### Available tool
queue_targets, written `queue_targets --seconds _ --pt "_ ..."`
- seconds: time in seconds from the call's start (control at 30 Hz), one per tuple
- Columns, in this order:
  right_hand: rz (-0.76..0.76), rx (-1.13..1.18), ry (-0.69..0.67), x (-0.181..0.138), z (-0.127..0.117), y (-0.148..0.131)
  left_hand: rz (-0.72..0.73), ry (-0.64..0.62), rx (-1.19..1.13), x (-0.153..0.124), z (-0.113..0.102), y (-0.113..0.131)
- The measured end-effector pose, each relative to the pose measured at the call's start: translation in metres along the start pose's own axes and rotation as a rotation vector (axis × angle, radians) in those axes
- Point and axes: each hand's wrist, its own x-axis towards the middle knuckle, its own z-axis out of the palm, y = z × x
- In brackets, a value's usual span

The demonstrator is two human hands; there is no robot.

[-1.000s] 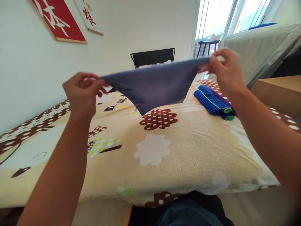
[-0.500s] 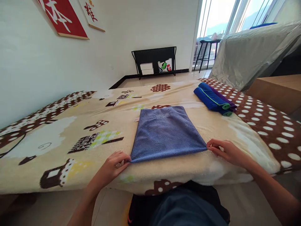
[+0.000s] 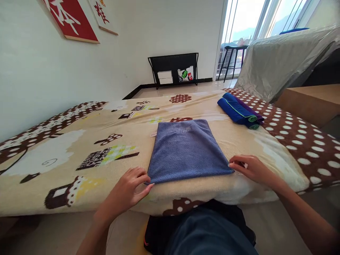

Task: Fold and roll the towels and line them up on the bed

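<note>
- Head view: the blue towel [image 3: 186, 149] lies flat on the patterned blanket [image 3: 79, 141].
- The left hand [image 3: 129, 188], fingers loosely spread, touches the towel's near-left corner.
- The right hand [image 3: 249, 169] has its fingers gathered at the near-right corner; I cannot tell whether they pinch it.

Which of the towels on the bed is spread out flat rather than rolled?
The grey-blue towel at the near edge; the bright blue towel and purple towel lie rolled at far right.

— What sort of place is this?
— A home, I'd say. A cartoon-print fleece blanket [image 3: 87, 124] lies spread before me, red hangings [image 3: 71, 19] are on the wall [image 3: 39, 78], and a sheeted sofa [image 3: 276, 60] and a stool [image 3: 233, 56] stand by tall windows [image 3: 244, 17].
</note>
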Motion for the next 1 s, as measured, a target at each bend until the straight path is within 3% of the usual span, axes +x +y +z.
queue_targets --seconds 0.07,0.17,0.3,0.43,0.6,0.7,0.77,0.83,1.0 --pt "-0.078 -0.055 0.142 0.021 0.009 -0.020 0.009 0.091 -0.039 0.021 0.005 0.021" --pt "-0.211 -0.165 0.261 0.059 0.041 -0.059 0.009 0.169 -0.109 0.065 0.033 0.044" --pt "-0.276 -0.279 0.218 0.090 0.091 -0.091 0.001 0.060 -0.029 0.102 0.082 0.047" --pt "-0.190 -0.338 0.162 0.075 0.105 -0.062 -0.115 0.042 0.116 0.075 0.098 0.025" --pt "-0.024 -0.365 0.224 0.022 0.082 -0.001 -0.250 0.113 0.232 0.008 0.088 0.002" --pt "-0.008 -0.324 0.208 0.021 0.064 0.011 -0.234 0.050 0.210 0.003 0.074 -0.005" --pt "0.001 -0.318 0.255 0.044 0.052 0.010 -0.226 0.025 0.180 0.024 0.060 -0.009" --pt "-0.014 -0.335 0.291 0.084 0.044 0.007 -0.235 0.033 0.134 0.063 0.048 -0.016" --pt "-0.011 -0.279 0.080 0.195 0.046 0.014 -0.313 0.125 0.093 0.174 0.042 -0.054"
